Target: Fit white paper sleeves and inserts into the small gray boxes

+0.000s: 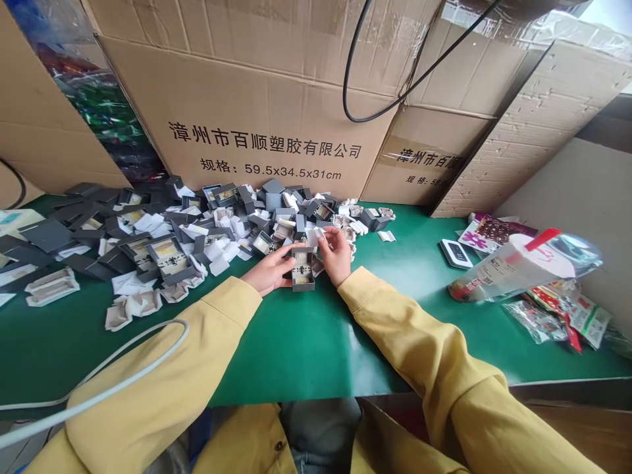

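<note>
My left hand [272, 271] is closed on a small dark grey box [303, 284] at the middle of the green table. The box stands open side toward me, with a pale insert and dark fittings inside. Beside its upper right edge, my right hand [336, 254] pinches a small white paper slip [315, 237] between thumb and fingers. Just beyond both hands lies a heap of similar grey boxes [170, 257], mixed with white papers [223, 250] and pale moulded inserts [52, 286].
Cardboard cartons [257, 105] stand along the back, with a black cable [348, 79] hanging before them. To the right are a lidded cup [513, 263], a small white device [455, 253] and snack packets [567, 309]. A white cable [143, 368] crosses my left sleeve.
</note>
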A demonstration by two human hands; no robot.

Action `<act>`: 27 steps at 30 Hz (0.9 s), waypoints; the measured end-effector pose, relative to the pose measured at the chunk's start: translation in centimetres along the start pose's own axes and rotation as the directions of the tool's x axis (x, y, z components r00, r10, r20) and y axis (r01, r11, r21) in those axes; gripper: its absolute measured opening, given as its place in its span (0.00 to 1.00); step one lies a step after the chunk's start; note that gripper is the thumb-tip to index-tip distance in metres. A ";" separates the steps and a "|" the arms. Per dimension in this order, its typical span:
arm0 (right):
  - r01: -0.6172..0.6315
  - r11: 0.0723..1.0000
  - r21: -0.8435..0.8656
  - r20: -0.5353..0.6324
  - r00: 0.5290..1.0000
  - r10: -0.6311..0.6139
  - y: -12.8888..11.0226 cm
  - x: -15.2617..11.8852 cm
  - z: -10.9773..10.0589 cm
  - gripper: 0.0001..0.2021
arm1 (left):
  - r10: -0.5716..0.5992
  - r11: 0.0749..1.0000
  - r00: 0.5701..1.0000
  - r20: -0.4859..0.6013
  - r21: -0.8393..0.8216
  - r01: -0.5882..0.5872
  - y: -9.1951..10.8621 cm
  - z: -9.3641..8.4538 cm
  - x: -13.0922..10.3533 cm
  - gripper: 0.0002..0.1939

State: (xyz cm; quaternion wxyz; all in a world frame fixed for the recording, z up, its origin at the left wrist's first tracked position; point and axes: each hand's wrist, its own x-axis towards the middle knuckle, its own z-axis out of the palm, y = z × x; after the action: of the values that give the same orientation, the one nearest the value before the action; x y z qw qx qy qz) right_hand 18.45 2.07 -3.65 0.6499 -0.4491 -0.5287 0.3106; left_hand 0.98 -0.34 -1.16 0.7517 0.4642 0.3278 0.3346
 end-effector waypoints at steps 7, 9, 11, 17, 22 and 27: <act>0.083 0.994 -0.069 -0.023 0.996 -0.084 -0.6 -0.1 -0.4 0.12 | 0.055 0.994 0.997 -0.056 0.094 -0.049 -0.5 0.0 0.3 0.30; 0.111 0.990 -0.091 -0.043 0.992 -0.116 -0.7 -0.6 -0.8 0.10 | 0.059 0.993 0.996 -0.072 0.111 -0.051 -0.4 0.1 0.3 0.31; 0.161 0.977 -0.140 -0.042 0.985 -0.169 -1.1 -1.5 -1.2 0.08 | 0.065 0.991 0.994 -0.085 0.118 -0.055 -0.4 0.2 0.3 0.31; 0.389 0.882 -0.266 0.273 0.908 -0.318 -2.8 -4.1 -2.0 0.07 | 0.078 0.990 0.991 -0.108 0.129 -0.063 -0.3 0.5 0.3 0.31; 0.407 0.857 -0.316 0.387 0.880 -0.275 -3.2 -4.1 -1.7 0.06 | 0.075 0.989 0.994 -0.079 0.136 -0.064 -0.4 0.2 0.3 0.30; 0.287 0.902 -0.323 0.396 0.907 -0.147 -3.5 -4.1 -1.9 0.08 | 0.099 0.985 0.992 -0.076 0.151 -0.086 -0.5 0.3 0.4 0.29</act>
State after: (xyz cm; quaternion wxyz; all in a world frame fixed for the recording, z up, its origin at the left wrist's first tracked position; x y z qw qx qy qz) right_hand 18.98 -3.42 -2.17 0.4746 -0.4368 -0.7359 0.2059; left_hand 1.52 -0.38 -1.58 0.6847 0.5191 0.3606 0.3630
